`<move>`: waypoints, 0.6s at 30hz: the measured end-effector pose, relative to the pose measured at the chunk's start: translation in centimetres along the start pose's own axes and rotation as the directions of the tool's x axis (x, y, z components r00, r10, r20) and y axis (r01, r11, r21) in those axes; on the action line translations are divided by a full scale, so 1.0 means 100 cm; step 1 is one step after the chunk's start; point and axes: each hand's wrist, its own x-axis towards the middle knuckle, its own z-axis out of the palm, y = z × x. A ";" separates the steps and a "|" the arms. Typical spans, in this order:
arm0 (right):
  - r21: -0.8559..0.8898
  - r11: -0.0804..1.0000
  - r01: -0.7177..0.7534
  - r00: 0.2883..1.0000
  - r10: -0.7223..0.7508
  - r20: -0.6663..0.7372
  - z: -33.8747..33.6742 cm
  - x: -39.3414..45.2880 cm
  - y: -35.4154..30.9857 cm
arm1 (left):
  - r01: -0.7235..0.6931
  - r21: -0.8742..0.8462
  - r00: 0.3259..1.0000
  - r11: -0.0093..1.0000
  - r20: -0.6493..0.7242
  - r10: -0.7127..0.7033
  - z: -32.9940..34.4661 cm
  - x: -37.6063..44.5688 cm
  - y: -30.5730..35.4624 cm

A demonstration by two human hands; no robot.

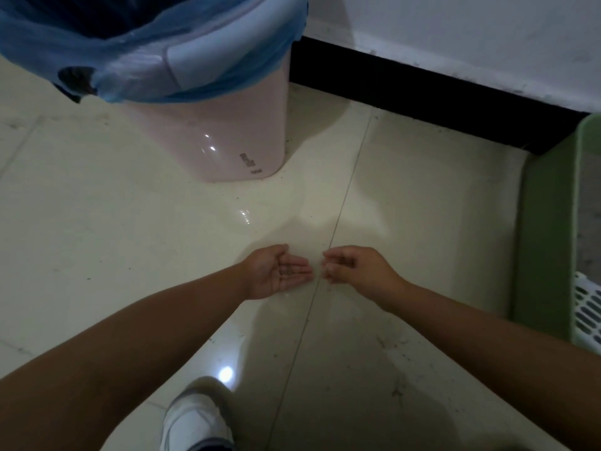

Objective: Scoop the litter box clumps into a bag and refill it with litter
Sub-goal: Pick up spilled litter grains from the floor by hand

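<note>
My left hand (279, 271) lies palm up just above the floor, fingers straight, with a few dark litter grains resting on the palm. Just to its right, my right hand (351, 266) hovers with fingers curled and fingertips drawn together near the left fingertips; whether it pinches any grains I cannot tell. A pink bin (211, 138) lined with a blue bag (136, 60) stands at the upper left. The green litter box (546, 222) runs along the right edge, with grey litter inside and a white slotted scoop (588, 310) at its near end.
Cream floor tiles (130, 222) carry scattered litter grains, mostly near the bottom right. A black baseboard (422, 86) and white wall close off the back. My white shoe (195, 421) stands at the bottom centre.
</note>
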 end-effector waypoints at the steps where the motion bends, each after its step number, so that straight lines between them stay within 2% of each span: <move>1: -0.023 1.000 -0.004 0.999 0.003 -0.046 -0.004 0.001 -0.001 | 0.011 0.008 1.000 1.000 0.011 -0.011 -0.001 0.000 0.000; 3: -0.249 0.968 0.015 0.984 -0.059 -0.171 -0.023 0.007 0.007 | 0.019 0.002 0.999 1.000 0.033 -0.019 -0.004 0.002 0.001; 4: -0.436 0.899 0.034 0.974 -0.127 -0.186 -0.033 0.009 0.011 | 0.019 0.000 0.999 1.000 0.037 -0.019 -0.005 0.003 0.001; 6: -0.711 0.697 0.092 0.971 -0.221 -0.091 -0.048 0.010 0.024 | 0.013 0.022 0.999 1.000 0.033 -0.014 -0.005 0.003 0.000; 7: -0.791 0.593 0.152 0.966 -0.259 -0.009 -0.051 0.009 0.029 | 0.010 0.034 0.999 0.999 0.031 -0.011 -0.005 0.002 0.000; 9: -0.858 0.435 0.273 0.944 -0.294 0.151 -0.052 0.007 0.037 | 0.006 0.040 1.000 0.999 0.030 -0.008 -0.004 0.003 0.000; 11: -0.861 0.363 0.357 0.917 -0.309 0.250 -0.051 0.008 0.047 | 0.007 0.049 1.000 0.999 0.023 -0.008 -0.004 0.004 0.000; 13: -0.879 0.295 0.374 0.915 -0.270 0.299 -0.049 0.009 0.051 | 0.010 0.063 1.000 0.998 0.018 -0.011 -0.003 0.005 0.000; 16: -0.908 0.249 0.338 0.930 -0.239 0.280 -0.043 0.007 0.050 | 0.015 0.060 1.000 0.998 0.019 -0.016 -0.003 0.007 -0.001; 18: -0.866 0.352 0.356 0.931 -0.210 0.298 -0.038 0.008 0.056 | 0.016 0.056 1.000 0.998 0.022 -0.017 -0.003 0.007 0.000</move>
